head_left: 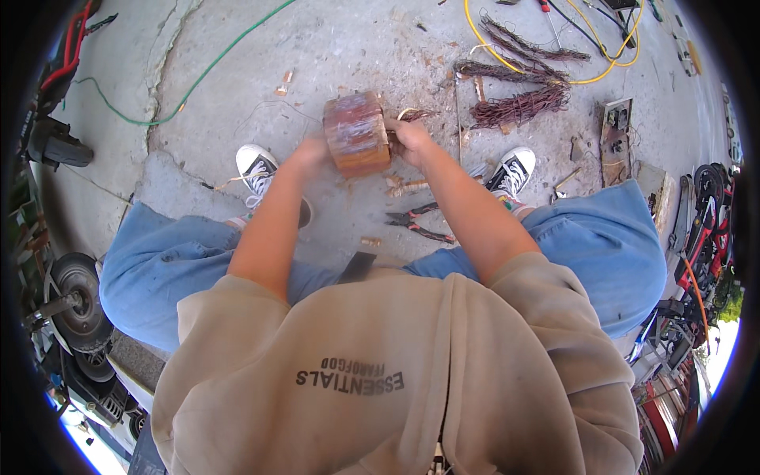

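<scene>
Between my hands is a heavy, reddish-brown drum-shaped metal core (356, 136), which looks like a motor stator, with worn grey patches on its curved side. My left hand (312, 152) grips its left end; the fingers are partly hidden behind it and slightly blurred. At the right end, my right hand (408, 139) is closed on the rim, thumb side toward the core. Pale strips and a small tuft of dark wire (418, 115) show just beyond the right hand. Nearer me on the concrete lie red-and-black pliers (419, 222), jaws to the left.
Bundles of stripped copper-coloured wire (518, 109) lie at the far right, beside a yellow hose (590, 81). A green hose (226, 57) crosses the far left. A rusty metal piece (614, 141) sits right of my right shoe (513, 172). Wheels (79, 297) stand at left.
</scene>
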`<state>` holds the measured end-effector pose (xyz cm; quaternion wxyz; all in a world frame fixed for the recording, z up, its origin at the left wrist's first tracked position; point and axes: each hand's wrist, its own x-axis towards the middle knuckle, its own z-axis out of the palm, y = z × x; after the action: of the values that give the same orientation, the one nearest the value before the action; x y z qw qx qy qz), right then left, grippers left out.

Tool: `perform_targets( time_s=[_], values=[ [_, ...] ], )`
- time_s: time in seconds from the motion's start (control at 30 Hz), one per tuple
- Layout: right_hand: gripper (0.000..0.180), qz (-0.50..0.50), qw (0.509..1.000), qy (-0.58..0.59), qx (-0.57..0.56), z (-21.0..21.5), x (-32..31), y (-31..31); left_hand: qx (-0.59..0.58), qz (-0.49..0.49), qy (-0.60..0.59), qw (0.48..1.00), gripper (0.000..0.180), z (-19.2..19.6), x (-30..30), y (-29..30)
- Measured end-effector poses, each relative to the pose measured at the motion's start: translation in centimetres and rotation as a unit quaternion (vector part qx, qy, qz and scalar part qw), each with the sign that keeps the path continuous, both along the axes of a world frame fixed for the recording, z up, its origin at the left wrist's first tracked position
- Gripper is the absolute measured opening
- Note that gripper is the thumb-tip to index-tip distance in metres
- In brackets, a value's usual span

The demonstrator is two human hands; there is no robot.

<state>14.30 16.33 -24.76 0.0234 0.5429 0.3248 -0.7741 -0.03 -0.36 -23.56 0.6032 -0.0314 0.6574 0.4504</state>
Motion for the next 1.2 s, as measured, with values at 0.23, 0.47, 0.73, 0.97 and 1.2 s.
perform_targets(
  time_s=[0.23,0.47,0.73,0.97,1.2],
  values=[
    [0.040,-0.109,0.885,-0.145,0.429,1.1,3.3,14.8,-0.030,-0.347,0.283,0.893,0.027,10.3,-6.4,2.5],
    [0.022,-0.076,0.745,0.175,0.639,22.3,-1.6,14.2,0.232,-0.202,0.597,0.741,0.042,13.0,2.2,9.1],
    [0.031,-0.093,0.819,0.163,0.542,22.6,-0.4,11.6,0.303,0.003,0.099,0.948,0.034,11.4,9.1,8.6],
    [0.031,0.007,0.854,0.160,0.495,23.9,-0.6,10.7,0.300,0.132,-0.031,0.944,0.026,12.2,9.5,7.6],
    [0.037,-0.056,0.924,0.279,0.254,21.3,-1.9,9.2,0.274,0.142,0.020,0.951,0.025,12.5,8.2,8.0]
  ],
)
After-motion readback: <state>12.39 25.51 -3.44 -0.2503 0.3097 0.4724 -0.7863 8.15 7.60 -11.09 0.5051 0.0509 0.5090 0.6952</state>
